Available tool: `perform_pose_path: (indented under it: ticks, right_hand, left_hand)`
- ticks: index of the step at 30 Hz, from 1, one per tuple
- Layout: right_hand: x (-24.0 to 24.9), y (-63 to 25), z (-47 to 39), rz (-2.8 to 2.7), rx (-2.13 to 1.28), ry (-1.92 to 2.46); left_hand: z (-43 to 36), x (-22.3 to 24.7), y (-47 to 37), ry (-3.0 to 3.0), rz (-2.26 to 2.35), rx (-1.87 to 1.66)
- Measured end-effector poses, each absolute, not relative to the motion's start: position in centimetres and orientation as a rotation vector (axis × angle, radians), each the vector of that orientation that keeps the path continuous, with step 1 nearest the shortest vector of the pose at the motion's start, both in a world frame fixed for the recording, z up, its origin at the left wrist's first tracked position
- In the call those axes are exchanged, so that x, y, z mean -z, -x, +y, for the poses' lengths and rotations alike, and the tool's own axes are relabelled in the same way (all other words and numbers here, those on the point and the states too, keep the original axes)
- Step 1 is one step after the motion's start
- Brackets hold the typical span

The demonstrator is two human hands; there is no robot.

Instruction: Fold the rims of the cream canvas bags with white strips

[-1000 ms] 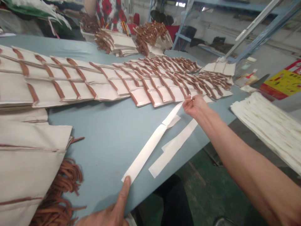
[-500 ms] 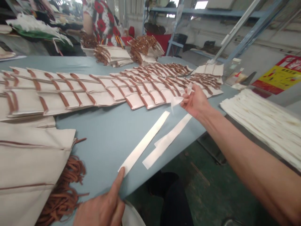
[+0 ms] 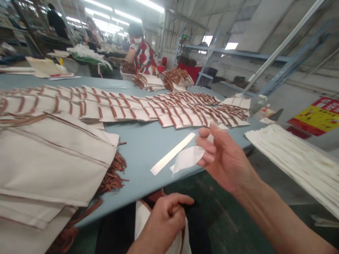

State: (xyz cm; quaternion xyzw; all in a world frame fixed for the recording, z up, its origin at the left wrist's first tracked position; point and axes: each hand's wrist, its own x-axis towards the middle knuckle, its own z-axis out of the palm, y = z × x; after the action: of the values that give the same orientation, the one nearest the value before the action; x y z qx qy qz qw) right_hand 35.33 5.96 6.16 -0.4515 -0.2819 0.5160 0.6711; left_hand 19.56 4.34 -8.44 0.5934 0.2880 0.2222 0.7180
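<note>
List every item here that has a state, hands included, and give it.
Right hand, raised, fingers curled, holding the loose strip
Loose strip, bowed, drooping from the fingers
Left hand, over the lap, loosely curled; grip unclear
Lap piece, partly hidden by the left hand
Flat strip, lying straight on the table
Panels, laid overlapping in rows
Front stack, piled unevenly
Brown straps, tangled
White stack, layered

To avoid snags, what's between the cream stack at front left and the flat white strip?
Brown cords, then blue tabletop up to the strip, in the head view.
</note>
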Motion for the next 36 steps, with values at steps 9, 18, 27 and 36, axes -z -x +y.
perform_pose_path:
  ticks: [9, 18, 27, 36]
  right_hand:
    - [-2.2, -33.5, -1.4, -0.433, -1.294, 1.054]
    - [2.3, -33.8, -3.8, -0.133, -1.288, 1.020]
    - [5.3, -33.7, -5.5, -0.061, -1.335, 0.928]
    - [10.0, -37.8, -8.7, -0.605, -0.659, 1.782]
  left_hand:
    - [2.4, 8.5, -19.5, -0.969, 0.558, -0.844]
    - [2.2, 6.0, -17.4, -1.005, 0.391, -0.726]
    - [3.0, 7.3, -17.7, -1.053, 0.339, -0.646]
    - [4.3, 6.9, -17.4, -1.228, 0.332, -0.418]
